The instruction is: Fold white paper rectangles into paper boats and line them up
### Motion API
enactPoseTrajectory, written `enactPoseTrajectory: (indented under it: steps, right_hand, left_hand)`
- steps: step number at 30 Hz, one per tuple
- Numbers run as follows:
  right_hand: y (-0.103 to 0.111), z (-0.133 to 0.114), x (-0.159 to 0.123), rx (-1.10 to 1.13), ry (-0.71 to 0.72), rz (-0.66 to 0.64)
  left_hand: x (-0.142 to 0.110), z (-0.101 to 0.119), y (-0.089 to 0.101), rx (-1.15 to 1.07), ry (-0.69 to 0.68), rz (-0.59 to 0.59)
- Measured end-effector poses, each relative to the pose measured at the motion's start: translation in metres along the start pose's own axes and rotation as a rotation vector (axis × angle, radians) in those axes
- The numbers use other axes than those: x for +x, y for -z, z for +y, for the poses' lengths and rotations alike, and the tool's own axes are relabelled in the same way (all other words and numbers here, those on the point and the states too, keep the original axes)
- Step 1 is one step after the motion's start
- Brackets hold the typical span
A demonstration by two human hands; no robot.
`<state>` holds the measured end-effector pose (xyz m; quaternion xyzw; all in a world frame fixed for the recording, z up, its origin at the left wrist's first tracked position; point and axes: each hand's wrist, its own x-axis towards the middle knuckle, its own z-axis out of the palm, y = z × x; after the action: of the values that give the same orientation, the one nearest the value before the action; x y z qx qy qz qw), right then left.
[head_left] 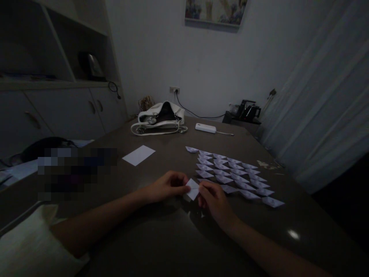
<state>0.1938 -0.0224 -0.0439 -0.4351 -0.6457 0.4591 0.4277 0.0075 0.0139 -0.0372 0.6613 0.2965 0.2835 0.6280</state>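
A small folded piece of white paper (pixel 192 189), diamond-shaped with a crease across it, is held just above the table between both hands. My left hand (pixel 168 187) pinches its left corner between thumb and fingers. At the right corner, my right hand (pixel 215 200) pinches it with thumb and forefinger. Just beyond and to the right of my right hand, several folded paper boats (pixel 230 173) stand in rows. A flat sheet of white paper (pixel 138 155) lies on the table beyond my left hand.
The dark table (pixel 161 238) carries a white handbag (pixel 161 119) at its far end, with a white power bank (pixel 205 128) and short cable beside it. A black kettle (pixel 251 111) stands on a low stand at the back right. Cabinets (pixel 66 111) line the left wall.
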Motion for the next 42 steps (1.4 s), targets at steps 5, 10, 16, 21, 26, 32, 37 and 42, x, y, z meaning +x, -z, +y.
enactPoseTrajectory:
  steps: [5, 10, 16, 21, 26, 32, 37, 42]
  right_hand:
    - [-0.001, 0.001, 0.0, 0.001, 0.011, -0.019]
    - [0.0, 0.001, -0.001, -0.009, 0.002, -0.033]
    - [0.0, 0.001, -0.001, -0.027, 0.024, -0.046]
    - [0.0, 0.0, -0.001, -0.046, 0.015, -0.05]
    - [0.0, -0.001, -0.001, -0.057, 0.014, -0.068]
    - [-0.001, -0.002, -0.001, -0.007, -0.018, -0.072]
    - [-0.002, -0.001, -0.001, -0.016, -0.012, -0.063]
    - [-0.003, 0.001, -0.001, -0.022, -0.044, -0.087]
  left_hand:
    - [0.0, 0.001, -0.001, 0.002, 0.0, 0.035]
    - [-0.001, 0.003, -0.001, 0.001, 0.024, 0.011]
    - [0.0, 0.004, -0.003, 0.026, 0.0, 0.028]
    - [0.002, -0.001, -0.001, 0.048, -0.003, -0.022]
    - [0.001, -0.004, 0.001, 0.078, -0.003, -0.011]
    - [0.0, -0.002, 0.001, 0.103, -0.016, -0.006]
    - [0.0, 0.002, -0.002, 0.149, 0.007, 0.006]
    - [-0.002, 0.007, -0.004, 0.242, 0.007, -0.012]
